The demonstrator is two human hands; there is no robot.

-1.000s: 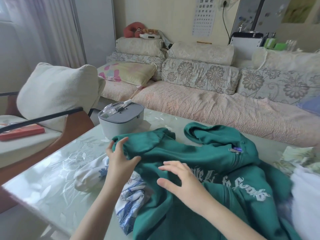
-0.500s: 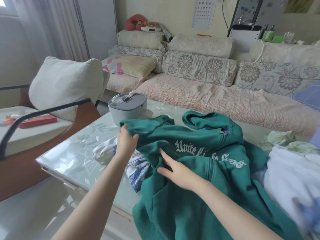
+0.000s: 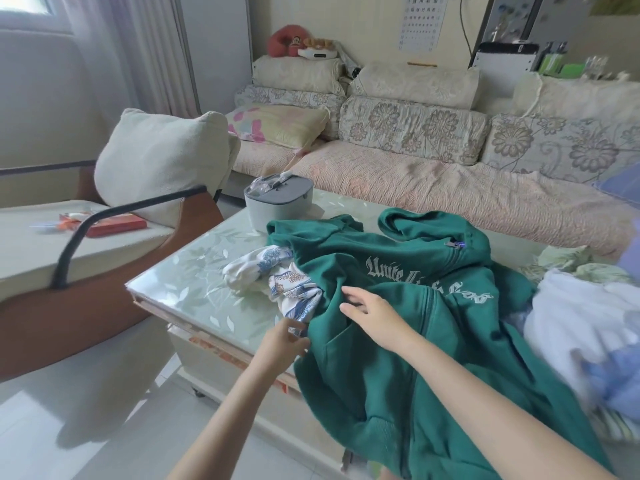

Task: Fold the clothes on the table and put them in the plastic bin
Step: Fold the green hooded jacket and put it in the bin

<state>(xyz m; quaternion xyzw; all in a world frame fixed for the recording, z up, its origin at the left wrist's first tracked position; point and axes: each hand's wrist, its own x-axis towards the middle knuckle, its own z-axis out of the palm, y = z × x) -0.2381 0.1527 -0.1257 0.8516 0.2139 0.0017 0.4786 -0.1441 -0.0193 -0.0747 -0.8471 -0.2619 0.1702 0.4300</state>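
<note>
The green hoodie (image 3: pixel 398 358) lies spread across the glass-topped table (image 3: pixel 194 282), its lower part hanging over the near edge. The right hand (image 3: pixel 375 306) rests on its front, fingers straight and loosely spread. The left hand (image 3: pixel 282 342) sits at the hoodie's left edge, beside a blue-and-white patterned garment (image 3: pixel 284 282) tucked under it. Its fingers are curled, but whether they grip either cloth cannot be told. A grey lidded box (image 3: pixel 277 206) stands behind.

hoodie (image 3: pixel 398 358): dark green, pale gothic lettering | garment (image 3: pixel 287 289): white, blue floral print | tabletop (image 3: pixel 194 282): pale green, leaf pattern | box (image 3: pixel 277 206): grey | sofa cushions (image 3: pixel 412 129): beige, floral-patterned
</note>
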